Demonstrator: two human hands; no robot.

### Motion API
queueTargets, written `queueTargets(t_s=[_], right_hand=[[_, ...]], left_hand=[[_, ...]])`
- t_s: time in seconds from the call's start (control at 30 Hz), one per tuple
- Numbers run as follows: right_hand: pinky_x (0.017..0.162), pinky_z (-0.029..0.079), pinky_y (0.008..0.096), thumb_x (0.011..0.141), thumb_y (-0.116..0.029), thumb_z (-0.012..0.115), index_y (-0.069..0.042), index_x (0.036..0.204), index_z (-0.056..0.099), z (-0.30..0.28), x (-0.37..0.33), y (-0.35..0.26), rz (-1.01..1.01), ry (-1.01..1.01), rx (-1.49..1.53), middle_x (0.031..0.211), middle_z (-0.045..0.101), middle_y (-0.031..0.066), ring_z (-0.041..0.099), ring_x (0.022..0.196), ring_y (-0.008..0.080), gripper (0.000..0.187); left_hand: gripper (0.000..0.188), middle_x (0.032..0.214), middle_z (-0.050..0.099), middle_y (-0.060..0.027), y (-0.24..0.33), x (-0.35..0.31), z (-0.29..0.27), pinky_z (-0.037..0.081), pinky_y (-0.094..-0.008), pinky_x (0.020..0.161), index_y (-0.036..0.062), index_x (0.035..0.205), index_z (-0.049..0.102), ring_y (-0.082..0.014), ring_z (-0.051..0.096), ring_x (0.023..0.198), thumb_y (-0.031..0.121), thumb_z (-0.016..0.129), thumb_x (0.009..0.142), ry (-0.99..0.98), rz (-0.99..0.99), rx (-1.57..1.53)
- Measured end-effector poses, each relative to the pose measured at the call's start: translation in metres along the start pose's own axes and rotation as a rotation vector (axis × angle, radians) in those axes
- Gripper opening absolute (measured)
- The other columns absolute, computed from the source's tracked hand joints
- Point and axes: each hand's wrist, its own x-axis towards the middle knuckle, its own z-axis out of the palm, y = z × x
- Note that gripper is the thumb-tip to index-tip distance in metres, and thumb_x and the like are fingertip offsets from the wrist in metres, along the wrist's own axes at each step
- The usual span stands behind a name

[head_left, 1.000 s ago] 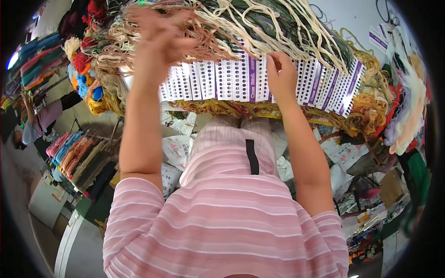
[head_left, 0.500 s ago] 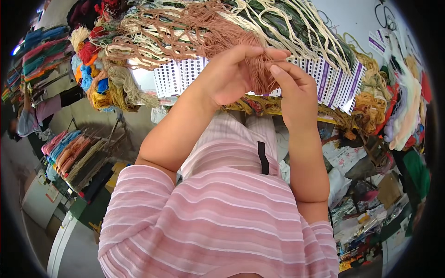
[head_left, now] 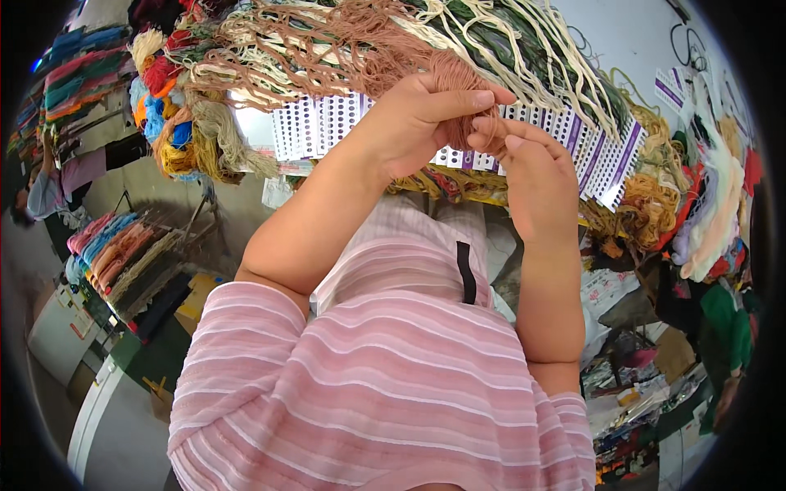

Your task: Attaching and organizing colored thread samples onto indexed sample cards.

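up near the top of the head view, a bundle of pinkish-brown yarn (head_left: 446, 78) is held between both hands, in front of a row of white punched cards with purple edges (head_left: 327, 127). the left hand (head_left: 413, 123) is closed around the lower end of the bundle, thumb laid across its front, so its grip is narrow and filled with yarn. the right hand (head_left: 532, 176) is brought up just beside it, fingertips pinched on a few strands at the bundle's lower end; its grip is likewise nearly closed on the yarn. the two hands are touching or almost touching at the thumbs.

the bundle's upper part is spread out into a loose fringe that lies among the other hanging skeins: cream strands (head_left: 270, 41), dark green strands (head_left: 499, 37) and a cluster of red, blue and orange yarn (head_left: 164, 106) at the left.

judged from how things lie, the brown bundle has been gathered and gripped, yet it is not separated from the mass above it; whether a strand is being drawn out or tied cannot be told. most of the skeins appear untouched.

lower in the same view, a pink striped garment (head_left: 368, 385) fills the frame, and folded cloth is stacked on a rack (head_left: 123, 254) at the left.
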Motion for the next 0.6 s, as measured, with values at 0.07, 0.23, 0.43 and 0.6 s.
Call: queueTargets(t_s=[0.07, 0.23, 0.43, 0.6], right_hand=[[0.086, 0.05, 0.0366, 0.086, 0.0, 0.043, 0.009, 0.102, 0.064, -0.003, 0.001, -0.005, 0.01, -0.038, -0.021, 0.1, 0.067, 0.0168, 0.065, 0.087, 0.0235, 0.028], [0.087, 0.049, 0.0371, 0.085, -0.001, 0.043, 0.009, 0.103, 0.064, -0.012, 0.004, -0.011, 0.009, -0.055, -0.009, 0.101, 0.067, 0.0173, 0.065, 0.089, 0.0237, 0.029], [0.084, 0.049, 0.0281, 0.086, -0.001, 0.052, 0.006, 0.106, 0.063, -0.012, 0.01, -0.019, 0.056, 0.034, -0.086, 0.103, 0.066, 0.0124, 0.063, 0.089, 0.0149, 0.025], [0.08, 0.046, 0.0188, 0.085, -0.001, 0.061, 0.004, 0.112, 0.062, -0.011, 0.019, -0.015, 0.092, 0.096, -0.157, 0.103, 0.065, 0.0055, 0.059, 0.088, 0.0064, 0.028]], left_hand=[[0.028, 0.077, 0.066, -0.0063, -0.002, 0.002, 0.0, 0.05, -0.0267, 0.066, -0.0055, 0.107, 0.062, -0.0126, 0.062, 0.069, 0.016, 0.06, 0.089, -0.004, -0.005, -0.002], [0.028, 0.078, 0.066, -0.0055, -0.007, 0.008, 0.008, 0.05, -0.0258, 0.065, -0.0038, 0.105, 0.064, -0.0116, 0.063, 0.07, 0.019, 0.06, 0.09, 0.087, -0.024, -0.026], [0.034, 0.098, 0.067, -0.0101, -0.013, 0.015, 0.007, 0.052, -0.0339, 0.077, -0.0047, 0.112, 0.06, -0.0178, 0.064, 0.087, 0.022, 0.057, 0.091, 0.044, -0.01, 0.044], [0.029, 0.101, 0.066, -0.0109, -0.019, 0.021, 0.015, 0.052, -0.0326, 0.08, -0.004, 0.109, 0.062, -0.0187, 0.064, 0.091, 0.018, 0.057, 0.091, 0.066, -0.023, -0.045]])
